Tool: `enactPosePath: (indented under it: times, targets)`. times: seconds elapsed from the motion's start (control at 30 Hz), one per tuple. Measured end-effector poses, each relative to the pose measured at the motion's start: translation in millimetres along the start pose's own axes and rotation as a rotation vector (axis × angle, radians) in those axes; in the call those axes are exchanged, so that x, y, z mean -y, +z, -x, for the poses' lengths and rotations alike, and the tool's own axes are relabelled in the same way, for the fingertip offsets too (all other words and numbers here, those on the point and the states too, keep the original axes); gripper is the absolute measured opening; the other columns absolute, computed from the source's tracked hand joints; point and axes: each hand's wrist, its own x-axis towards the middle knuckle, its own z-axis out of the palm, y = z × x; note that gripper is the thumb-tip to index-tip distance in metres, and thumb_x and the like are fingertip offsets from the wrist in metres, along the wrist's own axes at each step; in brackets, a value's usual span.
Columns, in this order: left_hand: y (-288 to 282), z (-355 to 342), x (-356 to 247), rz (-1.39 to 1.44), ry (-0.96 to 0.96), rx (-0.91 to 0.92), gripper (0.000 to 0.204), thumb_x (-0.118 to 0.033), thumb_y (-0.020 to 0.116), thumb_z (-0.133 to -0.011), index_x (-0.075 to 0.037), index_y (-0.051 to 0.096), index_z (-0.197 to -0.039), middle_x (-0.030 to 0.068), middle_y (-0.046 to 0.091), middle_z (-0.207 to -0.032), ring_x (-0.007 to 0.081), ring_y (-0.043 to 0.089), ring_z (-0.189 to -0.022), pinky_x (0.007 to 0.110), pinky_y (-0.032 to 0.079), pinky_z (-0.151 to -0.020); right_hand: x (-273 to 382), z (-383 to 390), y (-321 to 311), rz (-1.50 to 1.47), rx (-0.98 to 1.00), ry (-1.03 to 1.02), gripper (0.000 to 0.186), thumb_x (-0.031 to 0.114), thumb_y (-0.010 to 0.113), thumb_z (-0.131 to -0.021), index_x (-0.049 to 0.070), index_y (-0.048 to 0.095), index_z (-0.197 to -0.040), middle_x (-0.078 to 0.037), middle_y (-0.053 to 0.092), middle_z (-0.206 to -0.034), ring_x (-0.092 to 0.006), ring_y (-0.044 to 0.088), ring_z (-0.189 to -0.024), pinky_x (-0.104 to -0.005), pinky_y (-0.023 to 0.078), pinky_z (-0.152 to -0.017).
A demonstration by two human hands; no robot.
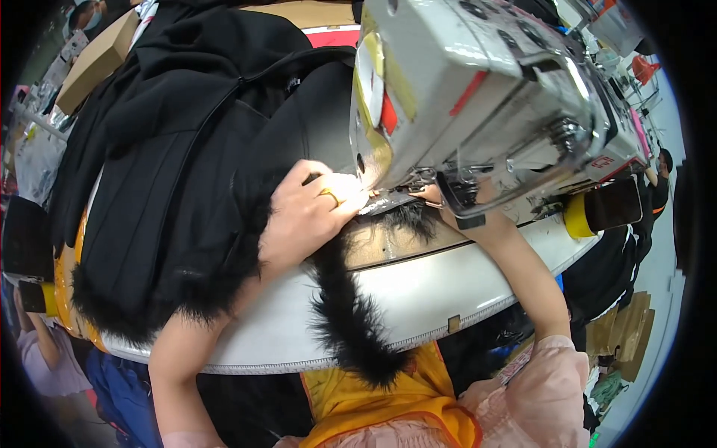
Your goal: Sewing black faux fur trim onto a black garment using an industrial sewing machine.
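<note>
Over table edge, black fur strip (shaggy) points lengthwise toward apron.

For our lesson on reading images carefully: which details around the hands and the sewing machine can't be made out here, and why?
- Right hand, head view: partly hidden behind the sewing machine's lower parts.
- Left hand, head view: fingertips bleached by bright light.
- Any stitching on the dark strip, head view: too small.
- Sewing machine's top, head view: cut off by the upper edge.
</note>
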Motion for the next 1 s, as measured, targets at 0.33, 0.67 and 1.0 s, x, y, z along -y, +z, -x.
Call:
enactPosePath:
  times: [0.33, 0.67, 1.0]
  targets:
    - [-20.0, 11.5, 14.5, 0.186, -0.080, 0.112, 0.027, -0.007, 0.068, -0.061, -0.009, 0.064, -0.087, 0.0023, 0.062, -0.090, 0.0186, 0.060, -0.090, 0.037, 0.042, -0.098, 25.1, -34.8, -22.6, 0.182, 0.046, -0.188, 0.006, 0.012, 0.058, -0.066, 0.006, 0.057, -0.067, -0.008, 0.056, -0.069, -0.0261, 0.056, -0.071, -0.0370, 0.046, -0.062]
    - [1.9, 2.9, 2.1, 0.116, 0.013, -0.090, 0.019, -0.010, 0.066, -0.069, -0.010, 0.067, -0.089, 0.0018, 0.065, -0.090, 0.0180, 0.062, -0.090, 0.032, 0.049, -0.087, 10.9, -12.4, -49.0, 0.398, -0.002, -0.172, 0.021, 0.008, 0.057, -0.069, 0.019, 0.061, -0.087, 0.003, 0.059, -0.086, -0.0187, 0.059, -0.070, -0.0312, 0.048, -0.062]
    - [0.5, 0.6, 8.4, 0.092, 0.061, -0.050, 0.020, -0.013, 0.068, -0.069, -0.010, 0.067, -0.090, 0.0026, 0.065, -0.088, 0.0189, 0.063, -0.089, 0.030, 0.050, -0.084, 1.4, -4.7, -36.9, 0.424, 0.022, -0.032, 0.028, 0.003, 0.057, -0.064, 0.018, 0.064, -0.087, -0.002, 0.060, -0.079, -0.0210, 0.060, -0.068, -0.0344, 0.044, -0.060]
